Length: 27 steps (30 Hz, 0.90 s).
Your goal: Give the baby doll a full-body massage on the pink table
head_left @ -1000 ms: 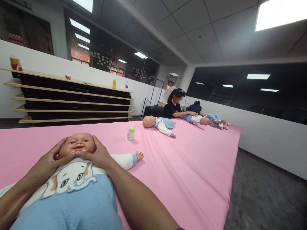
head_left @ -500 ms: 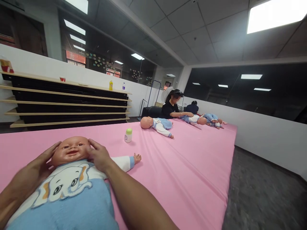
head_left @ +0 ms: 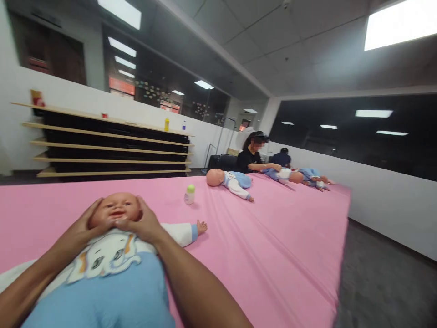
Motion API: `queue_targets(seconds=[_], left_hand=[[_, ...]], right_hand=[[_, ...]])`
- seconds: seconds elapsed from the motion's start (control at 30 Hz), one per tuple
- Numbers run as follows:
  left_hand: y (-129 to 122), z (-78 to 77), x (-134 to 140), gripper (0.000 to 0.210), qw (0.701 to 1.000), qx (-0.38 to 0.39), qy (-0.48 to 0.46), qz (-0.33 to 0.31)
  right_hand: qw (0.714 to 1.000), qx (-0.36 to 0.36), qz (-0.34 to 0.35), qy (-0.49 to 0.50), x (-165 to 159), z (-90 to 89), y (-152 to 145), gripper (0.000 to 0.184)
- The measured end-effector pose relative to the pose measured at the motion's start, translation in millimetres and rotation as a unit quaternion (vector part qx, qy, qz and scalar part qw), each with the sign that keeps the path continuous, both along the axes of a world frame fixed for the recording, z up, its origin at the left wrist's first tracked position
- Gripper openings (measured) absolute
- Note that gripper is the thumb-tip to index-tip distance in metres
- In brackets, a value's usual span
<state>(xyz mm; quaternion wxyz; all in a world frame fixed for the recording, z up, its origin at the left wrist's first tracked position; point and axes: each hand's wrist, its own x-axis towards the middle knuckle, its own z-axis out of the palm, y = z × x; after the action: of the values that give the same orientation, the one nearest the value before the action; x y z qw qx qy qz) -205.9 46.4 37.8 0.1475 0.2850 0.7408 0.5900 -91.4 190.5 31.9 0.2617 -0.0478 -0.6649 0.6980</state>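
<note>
Left grip (head_left: 81,228) and right grip (head_left: 149,223) cupping smiling doll's head (head_left: 117,206), blue and white outfit (head_left: 126,291), elephant motif (head_left: 106,263)

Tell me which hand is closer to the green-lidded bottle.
Right. The right hand lies on the side of the doll's head facing the green-lidded bottle; the left hand is on the opposite side.

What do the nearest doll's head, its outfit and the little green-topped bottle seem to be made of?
Doll's head: probably vinyl or plastic; the moulded face looks smooth, with a slight sheen.
Outfit: matte cloth, perhaps fleece, judging by its dull, soft-looking surface.
Bottle: likely plastic, from its pale body and bright green top, though blur hides its finish.
</note>
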Motion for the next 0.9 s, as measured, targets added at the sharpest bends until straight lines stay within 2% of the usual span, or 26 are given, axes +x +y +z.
queue_targets(seconds=[0.07,0.1,0.2,0.27,0.37,0.43,0.6,0.77,0.9], left_hand=[[-1,0.0,0,0.095,0.997,0.058,0.008,-0.054],[-1,-0.9,-1,0.095,0.994,0.085,-0.006,-0.071],[1,-4.3,-2,0.086,0.979,0.161,-0.101,-0.078],[2,-5.1,-2,0.086,0.97,0.195,-0.121,-0.077],[1,-3.3,0,0.101,0.978,0.177,-0.071,-0.09],[-1,-1.1,2,0.104,0.975,0.178,-0.067,-0.113],[-5,1.5,6,0.081,0.964,0.219,-0.093,-0.117],[-6,-1.4,6,0.099,0.966,0.218,-0.073,-0.122],[-5,-4.5,2,0.081,0.962,0.226,-0.082,-0.127]], right_hand=[[0.999,0.046,-0.016,0.006,4,3.2,-2,0.104],[0.999,0.043,-0.014,0.007,5,4.2,-2,0.1],[1.0,-0.023,0.008,-0.002,2,3.7,-1,0.086],[0.999,-0.033,0.004,-0.006,-2,2.5,-1,0.084],[0.999,0.027,-0.024,0.0,-1,4.3,-5,0.1],[0.999,0.034,-0.018,-0.003,2,8.0,-8,0.103],[1.0,-0.019,-0.018,-0.012,5,14.0,-8,0.083],[1.0,0.028,-0.003,0.005,5,11.6,-6,0.096],[0.999,-0.031,0.008,-0.007,4,7.8,-3,0.079]])
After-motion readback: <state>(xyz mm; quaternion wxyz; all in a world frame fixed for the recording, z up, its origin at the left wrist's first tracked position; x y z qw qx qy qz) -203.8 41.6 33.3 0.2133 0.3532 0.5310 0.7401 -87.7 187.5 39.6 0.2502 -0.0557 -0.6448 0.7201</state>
